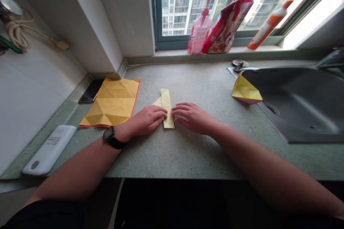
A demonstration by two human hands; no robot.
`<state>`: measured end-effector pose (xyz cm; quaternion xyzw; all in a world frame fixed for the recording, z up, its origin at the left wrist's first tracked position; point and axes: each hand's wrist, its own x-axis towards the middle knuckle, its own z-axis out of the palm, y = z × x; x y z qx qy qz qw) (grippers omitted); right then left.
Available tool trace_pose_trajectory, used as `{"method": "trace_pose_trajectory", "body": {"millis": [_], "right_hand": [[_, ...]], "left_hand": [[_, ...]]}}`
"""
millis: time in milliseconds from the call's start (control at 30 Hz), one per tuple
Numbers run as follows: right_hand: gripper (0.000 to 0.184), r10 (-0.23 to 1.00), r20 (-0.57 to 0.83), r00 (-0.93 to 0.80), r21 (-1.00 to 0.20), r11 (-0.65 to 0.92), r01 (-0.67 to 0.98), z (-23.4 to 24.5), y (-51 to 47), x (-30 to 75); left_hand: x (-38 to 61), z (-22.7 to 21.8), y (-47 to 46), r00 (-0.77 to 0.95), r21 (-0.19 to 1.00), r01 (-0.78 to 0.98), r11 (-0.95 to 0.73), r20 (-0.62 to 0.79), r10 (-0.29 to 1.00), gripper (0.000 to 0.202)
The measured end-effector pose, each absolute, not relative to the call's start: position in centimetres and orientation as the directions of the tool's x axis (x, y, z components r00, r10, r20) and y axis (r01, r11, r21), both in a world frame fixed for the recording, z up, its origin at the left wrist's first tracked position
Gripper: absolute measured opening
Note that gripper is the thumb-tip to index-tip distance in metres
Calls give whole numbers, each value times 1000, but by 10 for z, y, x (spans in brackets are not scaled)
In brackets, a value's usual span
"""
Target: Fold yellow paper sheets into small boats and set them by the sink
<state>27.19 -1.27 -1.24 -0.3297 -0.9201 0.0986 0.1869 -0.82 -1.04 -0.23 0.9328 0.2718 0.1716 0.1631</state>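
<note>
A narrow folded strip of yellow paper (167, 103) lies on the speckled green stone counter (185, 159), with a triangular flap sticking out to its left. My left hand (146, 121) presses down on the strip's left side, its fingertips over the paper, and a black smartwatch (111, 138) sits on that wrist. My right hand (192, 117) rests flat with its fingers slightly apart, the fingertips at the strip's right edge. To the left lies a creased orange-yellow paper sheet (111, 102). A folded yellow paper boat (245, 90) sits by the sink.
A steel sink (292, 96) fills the right side, with a metal drain fitting (240, 65) behind it. A black phone (90, 91) and a white flat device (49, 149) lie at left. Bottles and a red pouch (228, 25) stand on the window sill.
</note>
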Motion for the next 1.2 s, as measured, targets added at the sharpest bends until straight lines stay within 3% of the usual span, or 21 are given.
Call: {"method": "trace_pose_trajectory", "body": {"millis": [133,333,633,1200], "right_hand": [[28,600,299,-742,-313,796,518,-9,-14,272],[15,631,252,-734,-298,772,561,-8,-9,274],[17,619,285,-732,-309,782,541,-9,-6,278],[17,732,208,-649,-344,676,652,-5,-4,281]], "left_hand": [[-10,-1,-13,752,309,547,-778,226,619,26],[-9,-1,-15,747,288,559,-778,232,623,26],[-8,-1,-19,793,378,463,-802,227,565,26],[-6,4,-22,822,380,445,-811,186,538,30]]}}
